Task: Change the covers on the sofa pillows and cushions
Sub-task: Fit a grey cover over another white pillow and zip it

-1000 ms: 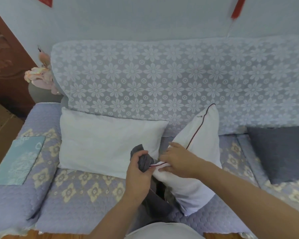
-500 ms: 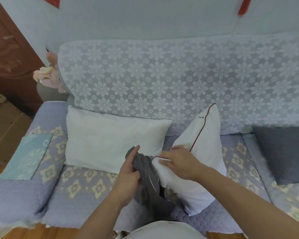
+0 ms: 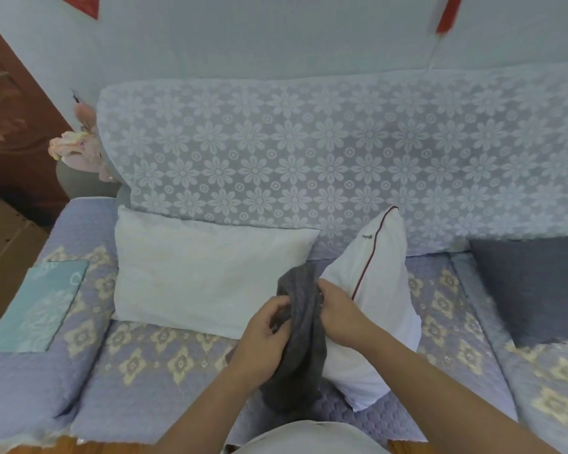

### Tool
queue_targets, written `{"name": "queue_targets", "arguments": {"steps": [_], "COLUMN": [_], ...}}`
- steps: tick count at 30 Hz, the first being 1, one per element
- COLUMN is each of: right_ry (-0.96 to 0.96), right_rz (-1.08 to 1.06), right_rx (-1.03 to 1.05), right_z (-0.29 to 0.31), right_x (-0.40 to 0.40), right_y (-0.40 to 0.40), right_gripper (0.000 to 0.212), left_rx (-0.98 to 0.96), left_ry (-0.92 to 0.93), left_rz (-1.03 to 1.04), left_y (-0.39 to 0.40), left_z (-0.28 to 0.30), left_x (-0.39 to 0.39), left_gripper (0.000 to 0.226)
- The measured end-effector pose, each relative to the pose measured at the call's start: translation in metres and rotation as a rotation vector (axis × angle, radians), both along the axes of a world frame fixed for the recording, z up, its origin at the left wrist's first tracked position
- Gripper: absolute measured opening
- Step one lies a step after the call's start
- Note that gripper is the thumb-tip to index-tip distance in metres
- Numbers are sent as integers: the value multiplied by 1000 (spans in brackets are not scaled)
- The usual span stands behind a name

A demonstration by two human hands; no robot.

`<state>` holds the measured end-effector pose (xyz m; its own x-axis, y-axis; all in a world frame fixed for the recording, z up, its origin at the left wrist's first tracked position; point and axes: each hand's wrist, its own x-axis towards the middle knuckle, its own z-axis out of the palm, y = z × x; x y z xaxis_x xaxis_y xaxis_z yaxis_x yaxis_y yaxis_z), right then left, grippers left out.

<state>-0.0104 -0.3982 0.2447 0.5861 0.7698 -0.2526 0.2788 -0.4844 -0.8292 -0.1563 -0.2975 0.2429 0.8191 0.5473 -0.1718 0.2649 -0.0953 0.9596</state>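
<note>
Your left hand and right hand both grip the bunched grey cover, fingers curled into its folds. The cover hangs down between your fingers, against the left face of the white pillow standing just right of your right fingers. A second bare pillow lies left of your left fingers. A grey cushion sits well right.

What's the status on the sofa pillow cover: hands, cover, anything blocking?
Left hand and right hand both grip the bunched grey cover. Cover sits at the white pillow's near edge, not pulled over it. Nothing blocking.
</note>
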Motion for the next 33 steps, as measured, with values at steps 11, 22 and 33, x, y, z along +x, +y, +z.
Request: {"name": "queue_targets", "arguments": {"steps": [11,22,33], "right_ry": [247,795,-90], "right_rz": [-63,-357,-274], "right_rx": [26,278,-107], "right_z": [26,60,83], "right_x": [0,20,61], "right_y": [-18,-35,-44], "right_gripper": [18,37,25], "left_rx": [168,491,156], "left_ry": [137,-66,17], "left_rz": [-192,-60,-185], "left_y": [-6,-13,3], "left_z": [-17,1,64], "left_x": [19,27,13], "left_gripper": [41,53,27]}}
